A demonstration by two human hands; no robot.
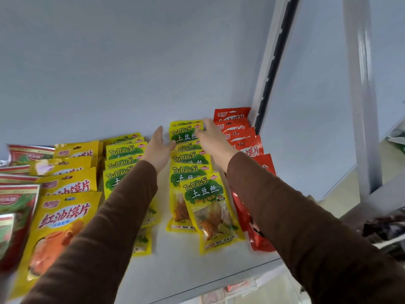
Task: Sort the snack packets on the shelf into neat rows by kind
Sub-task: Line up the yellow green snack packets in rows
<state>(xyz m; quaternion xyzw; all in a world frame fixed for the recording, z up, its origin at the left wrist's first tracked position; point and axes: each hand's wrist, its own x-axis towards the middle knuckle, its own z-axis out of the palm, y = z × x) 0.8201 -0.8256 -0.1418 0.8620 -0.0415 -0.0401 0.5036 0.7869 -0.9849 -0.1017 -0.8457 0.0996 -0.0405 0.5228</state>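
Observation:
Snack packets lie in overlapping rows on a white shelf [175, 260]. A row of yellow-and-green TuDouSi packets [190, 170] runs down the middle, and a second such row [122, 159] lies to its left. My left hand [158, 150] is open beside the left edge of the middle row's far packets, thumb touching them. My right hand [211, 137] rests, fingers spread, on the right side of the rearmost TuDouSi packet [184, 133]. Red packets [241, 137] form a row at the right. Plain yellow packets [68, 207] form a row at the left.
Red-and-green packets [15, 207] lie at the far left edge. The shelf's back wall [153, 62] rises behind the rows. A slotted upright [271, 62] stands at the right end. Lower shelves with other goods [383, 229] show at the right.

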